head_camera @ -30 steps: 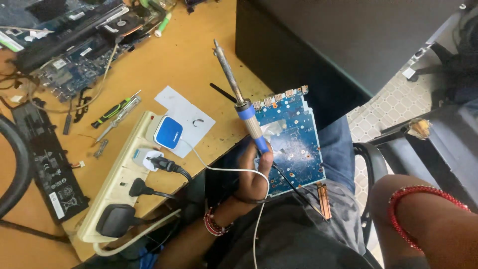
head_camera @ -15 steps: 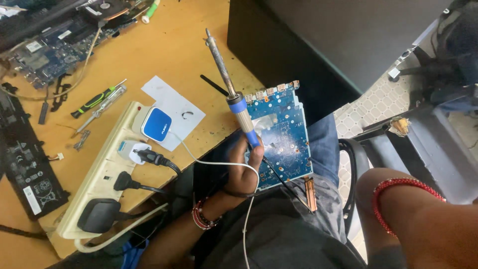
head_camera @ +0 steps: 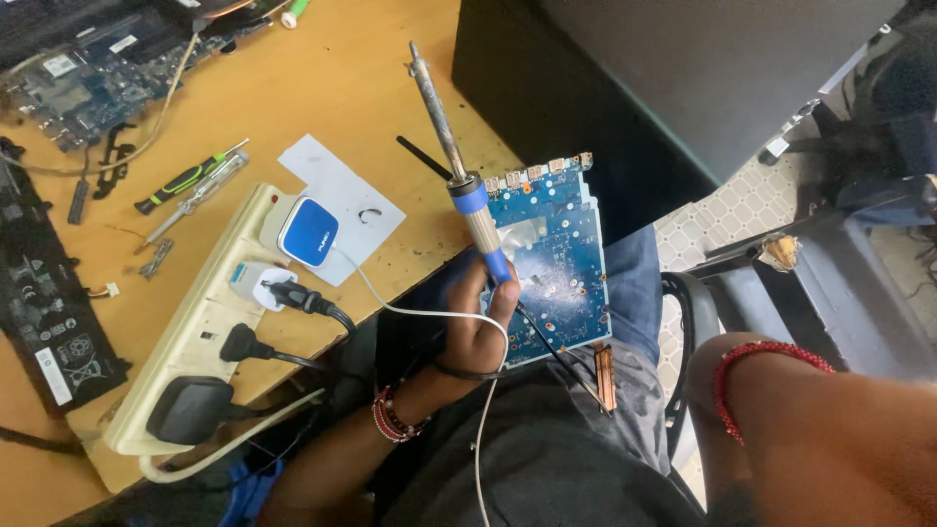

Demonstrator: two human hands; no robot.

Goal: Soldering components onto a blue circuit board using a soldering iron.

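Note:
My left hand (head_camera: 467, 337) is closed around the blue-and-tan handle of a soldering iron (head_camera: 459, 176), whose metal tip points up and away over the desk edge. The same hand rests against the left edge of a blue circuit board (head_camera: 558, 259) lying tilted on my lap. A white cord (head_camera: 420, 310) runs from the iron across the hand, and a thin black wire (head_camera: 556, 356) crosses the board's lower part. Of my right arm only the forearm and a red bead bracelet (head_camera: 771, 356) show at lower right; the hand itself is out of sight.
On the wooden desk (head_camera: 322, 78) lie a cream power strip (head_camera: 185, 332) with black plugs and a blue-white charger (head_camera: 308, 232), a white paper sheet (head_camera: 342, 190), screwdrivers (head_camera: 190, 181), a black battery pack (head_camera: 44, 303) and an opened laptop board (head_camera: 88, 68). A dark cabinet (head_camera: 634, 78) stands behind.
The view has drifted slightly, so the desk items sit lower and to the left. My left hand keeps the same hold on the soldering iron beside the board.

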